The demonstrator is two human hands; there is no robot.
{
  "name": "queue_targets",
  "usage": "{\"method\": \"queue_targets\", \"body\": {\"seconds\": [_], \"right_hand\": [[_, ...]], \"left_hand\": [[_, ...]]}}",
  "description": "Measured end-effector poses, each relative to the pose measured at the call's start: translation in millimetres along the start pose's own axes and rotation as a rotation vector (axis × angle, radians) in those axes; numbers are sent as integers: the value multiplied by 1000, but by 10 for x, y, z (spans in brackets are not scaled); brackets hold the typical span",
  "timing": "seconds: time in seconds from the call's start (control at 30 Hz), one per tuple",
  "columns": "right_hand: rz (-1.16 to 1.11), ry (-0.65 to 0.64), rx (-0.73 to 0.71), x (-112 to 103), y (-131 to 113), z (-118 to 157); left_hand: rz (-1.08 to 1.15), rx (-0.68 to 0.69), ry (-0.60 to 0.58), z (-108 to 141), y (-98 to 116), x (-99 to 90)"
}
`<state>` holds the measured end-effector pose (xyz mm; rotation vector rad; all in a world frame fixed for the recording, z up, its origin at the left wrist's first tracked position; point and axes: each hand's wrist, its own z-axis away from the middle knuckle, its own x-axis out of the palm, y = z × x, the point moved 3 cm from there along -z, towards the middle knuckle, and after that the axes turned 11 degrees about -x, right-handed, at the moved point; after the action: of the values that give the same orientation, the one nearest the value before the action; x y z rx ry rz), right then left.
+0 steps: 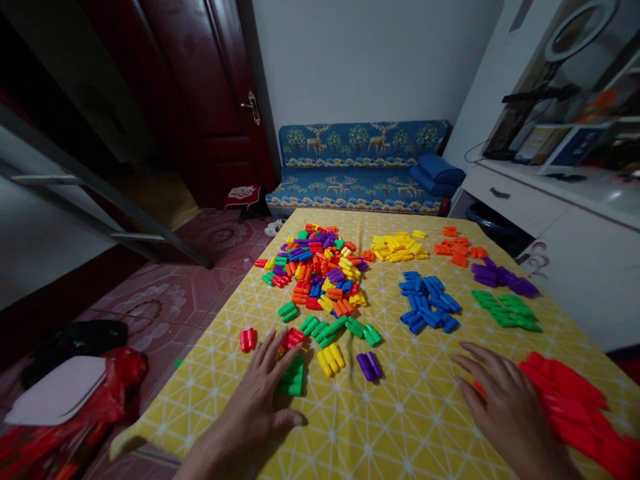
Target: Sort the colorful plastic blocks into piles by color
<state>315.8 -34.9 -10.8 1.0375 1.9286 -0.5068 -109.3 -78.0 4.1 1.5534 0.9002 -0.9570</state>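
Fingers (287, 365) of the left hand (254, 397) are spread and slightly bent, the thumb held well away from them; they reach over a red block (293, 338) and a green block (293, 381), both ribbed plastic, partly covered by the hand. Whether the fingertips touch either piece cannot be told. On the other side, the right hand (505, 400) has its fingers parted and loosely curved, just beside a pile of red blocks (575, 400); a bit of red shows between them, and contact is unclear there too.

Between the hands, on a yellow tablecloth (400, 427) with white lines, lie a yellow block (331, 360) and a purple block (369, 367), apart from each other. A second small red piece (247, 340) sits left of the left fingertips. Beyond these, green pieces (330, 329) form a loose row.

Farther right are separate piles of green (506, 310), blue (427, 301) and purple (503, 277) blocks. A large mixed-colour heap (320, 267) fills the table's far left, with yellow (399, 247) and orange (457, 249) groups to its right. Past the table stands a blue sofa (360, 177) patterned with deer and trees, beside a dark red door (210, 87).
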Motion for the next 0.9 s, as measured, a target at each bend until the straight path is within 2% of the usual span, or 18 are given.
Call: {"method": "queue_targets", "body": {"seconds": [0.07,0.13,0.2,0.3,0.4,0.5,0.73,0.9], "right_hand": [[-111,-18,-31,9,-310,-266],[-217,-74,-52,51,-655,-578],[-278,-137,-14,132,-926,-882],[-320,-242,82,288,-1125,-1252],[-350,-368,148,418,-1173,-1474],[-349,-403,194,470,-1191,-1559],[-460,-273,238,541,-1186,-1512],[-621,-178,332,656,-1090,-1427]], "left_hand": [[-29,-29,-2,33,-20,69],[-24,-63,28,-51,-5,102],[-6,-91,71,-235,45,97],[-26,-114,84,-593,186,63],[-114,-123,-9,-890,369,60],[-156,-110,-88,-1031,519,82],[-14,-34,-139,-1069,583,163],[12,-52,-155,-1135,555,124]]}}
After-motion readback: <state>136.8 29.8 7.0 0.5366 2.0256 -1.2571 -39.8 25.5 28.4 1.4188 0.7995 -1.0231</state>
